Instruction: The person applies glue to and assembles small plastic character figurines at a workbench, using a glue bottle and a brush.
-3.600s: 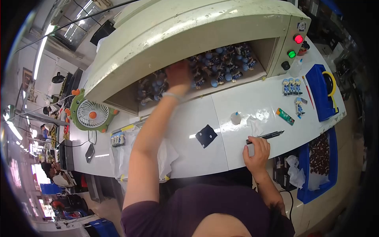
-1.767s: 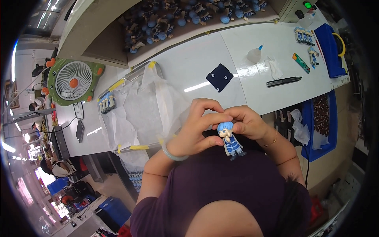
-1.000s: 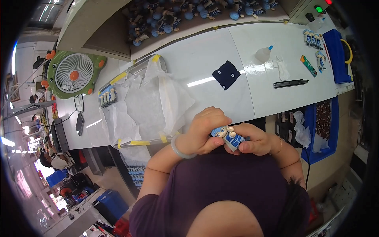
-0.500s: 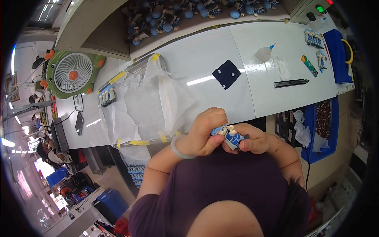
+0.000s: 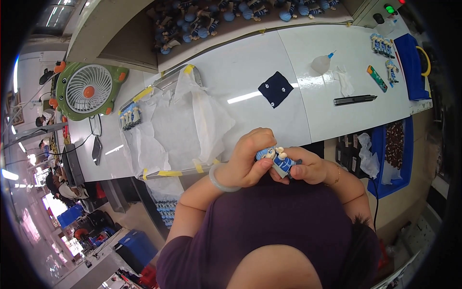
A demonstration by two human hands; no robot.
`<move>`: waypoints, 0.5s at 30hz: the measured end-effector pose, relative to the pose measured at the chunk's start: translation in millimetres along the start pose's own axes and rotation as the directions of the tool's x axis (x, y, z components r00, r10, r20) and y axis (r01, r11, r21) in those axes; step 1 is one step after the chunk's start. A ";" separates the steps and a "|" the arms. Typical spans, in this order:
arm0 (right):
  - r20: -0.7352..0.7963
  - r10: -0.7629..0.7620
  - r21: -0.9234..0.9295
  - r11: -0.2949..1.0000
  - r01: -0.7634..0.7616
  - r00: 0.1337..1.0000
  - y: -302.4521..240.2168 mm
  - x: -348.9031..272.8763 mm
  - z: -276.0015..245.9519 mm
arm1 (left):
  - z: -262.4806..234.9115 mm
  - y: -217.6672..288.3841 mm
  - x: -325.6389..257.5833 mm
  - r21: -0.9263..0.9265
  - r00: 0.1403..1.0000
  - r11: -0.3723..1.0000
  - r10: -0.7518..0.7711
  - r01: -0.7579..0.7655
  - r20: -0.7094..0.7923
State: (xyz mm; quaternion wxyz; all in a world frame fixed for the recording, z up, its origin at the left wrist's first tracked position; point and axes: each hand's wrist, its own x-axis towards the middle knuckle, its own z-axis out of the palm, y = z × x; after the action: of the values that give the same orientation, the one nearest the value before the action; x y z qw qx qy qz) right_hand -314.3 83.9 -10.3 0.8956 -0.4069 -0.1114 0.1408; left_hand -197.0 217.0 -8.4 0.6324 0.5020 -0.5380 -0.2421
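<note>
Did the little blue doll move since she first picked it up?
Yes. The blue figurine stood upright in both hands before; now it lies tipped sideways between the left hand and right hand, still below the white table's edge.

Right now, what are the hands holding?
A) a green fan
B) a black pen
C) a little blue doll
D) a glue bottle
C: both hands, the left hand and the right hand, grip the little blue doll close to the body.
</note>
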 end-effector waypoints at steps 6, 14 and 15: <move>-0.242 -0.109 -0.518 0.855 -0.033 0.964 -12.0 0.5 0.0 | -8.8 3.2 5.4 0.125 0.977 0.972 -0.207 0.201 0.039; -0.454 -0.839 -0.853 0.506 0.125 0.301 -24.6 -9.0 -43.9 | 0.2 -2.4 1.9 -0.599 0.921 0.727 -0.386 0.335 0.047; -0.394 -0.899 -0.918 0.395 -0.034 0.192 -32.3 -14.5 -69.8 | 0.2 -1.3 2.5 -0.661 0.916 0.664 -0.389 0.350 0.095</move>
State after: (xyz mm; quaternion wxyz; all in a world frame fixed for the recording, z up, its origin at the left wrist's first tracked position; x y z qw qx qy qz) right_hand -300.8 9.9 -31.9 0.5031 -0.6863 0.2120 -0.4805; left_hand -196.1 214.3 -8.5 0.7210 0.3480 -0.2852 -0.5270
